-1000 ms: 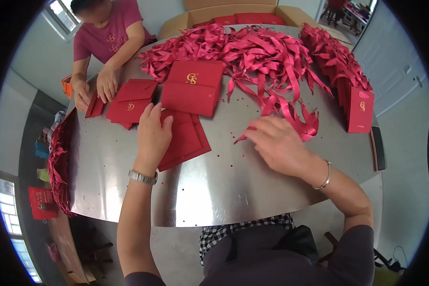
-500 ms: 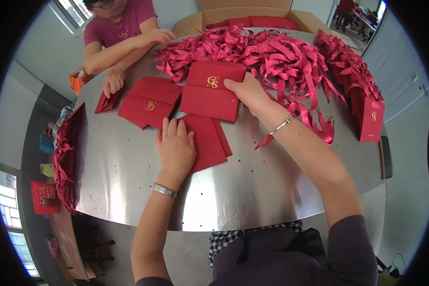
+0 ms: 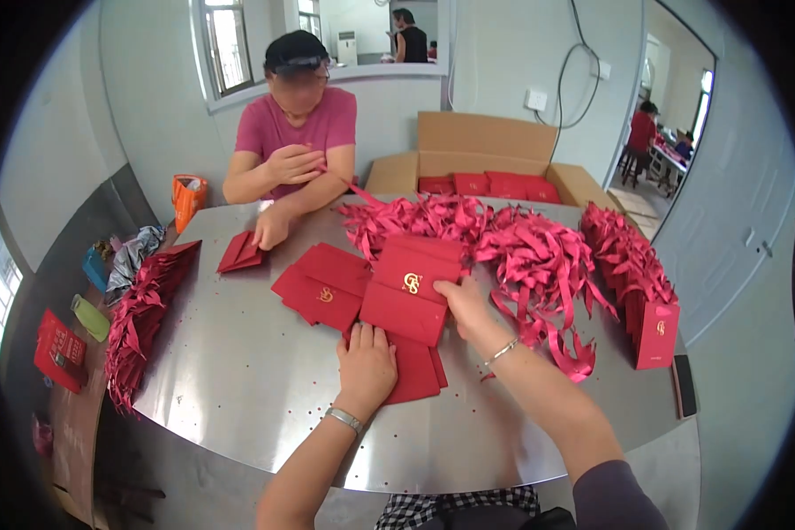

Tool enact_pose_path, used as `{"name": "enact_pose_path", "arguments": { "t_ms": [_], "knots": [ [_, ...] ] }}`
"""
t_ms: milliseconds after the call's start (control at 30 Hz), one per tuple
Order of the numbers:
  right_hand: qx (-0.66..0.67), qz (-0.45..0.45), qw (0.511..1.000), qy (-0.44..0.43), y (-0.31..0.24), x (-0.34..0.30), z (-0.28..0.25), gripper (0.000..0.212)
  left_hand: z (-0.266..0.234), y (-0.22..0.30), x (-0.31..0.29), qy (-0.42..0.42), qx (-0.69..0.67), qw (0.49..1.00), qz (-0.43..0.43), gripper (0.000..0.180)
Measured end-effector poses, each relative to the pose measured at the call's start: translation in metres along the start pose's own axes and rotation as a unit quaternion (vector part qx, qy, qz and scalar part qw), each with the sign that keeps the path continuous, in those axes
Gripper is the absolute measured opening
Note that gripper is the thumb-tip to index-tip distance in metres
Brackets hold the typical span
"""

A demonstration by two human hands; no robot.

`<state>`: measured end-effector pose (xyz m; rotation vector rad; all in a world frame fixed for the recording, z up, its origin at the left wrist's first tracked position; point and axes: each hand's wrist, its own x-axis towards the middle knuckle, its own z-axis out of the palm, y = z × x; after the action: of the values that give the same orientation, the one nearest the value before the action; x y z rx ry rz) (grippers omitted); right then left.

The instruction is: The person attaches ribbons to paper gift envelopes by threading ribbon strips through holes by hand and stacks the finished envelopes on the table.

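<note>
My right hand (image 3: 470, 311) grips the right edge of a flat red paper gift bag (image 3: 406, 306) with a gold emblem, thumb on top and the other fingers partly hidden beneath. Fingers stretched out, my left hand (image 3: 367, 367) lies flat on more folded red bags (image 3: 418, 375) just below it. Another small stack of red bags (image 3: 325, 287) is fanned out to the left, touching the held one. Beyond my right hand lies a loose heap of dark pink ribbons (image 3: 539, 256), some strands trailing toward my wrist.
Across the metal table (image 3: 230, 353), a co-worker (image 3: 296, 146) holds a ribbon and presses a small red bag (image 3: 241, 253). Ribboned bags stand in rows at the left (image 3: 146, 318) and right (image 3: 656, 331). Behind is a cardboard box (image 3: 486, 137); a dark phone-like slab (image 3: 684, 386) sits at the right edge.
My view has tilted upward, so the table sits lower in it. My hands keep nearly the same hold. The co-worker's raised hand has drawn back from the heap, pulling a ribbon.
</note>
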<state>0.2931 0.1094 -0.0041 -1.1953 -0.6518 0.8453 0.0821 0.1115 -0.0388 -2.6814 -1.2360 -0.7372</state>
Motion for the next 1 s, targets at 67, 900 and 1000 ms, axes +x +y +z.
{"name": "enact_pose_path", "arguments": {
  "t_ms": [67,900,1000],
  "knots": [
    [-0.021,-0.042,0.997,0.058,0.004,-0.003,0.003,0.04,0.001,0.003,0.005,0.007,-0.002,1.0,-0.001,0.041],
    [-0.181,-0.024,0.975,-0.126,-0.005,-0.129,-0.052,0.036,-0.046,-0.017,0.012,0.016,-0.558,0.791,-0.249,0.036],
    [-0.33,-0.078,0.931,-0.138,-0.018,-0.127,-0.05,0.042,-0.051,-0.001,-0.016,0.032,-0.371,0.923,-0.091,0.045]
  ]
}}
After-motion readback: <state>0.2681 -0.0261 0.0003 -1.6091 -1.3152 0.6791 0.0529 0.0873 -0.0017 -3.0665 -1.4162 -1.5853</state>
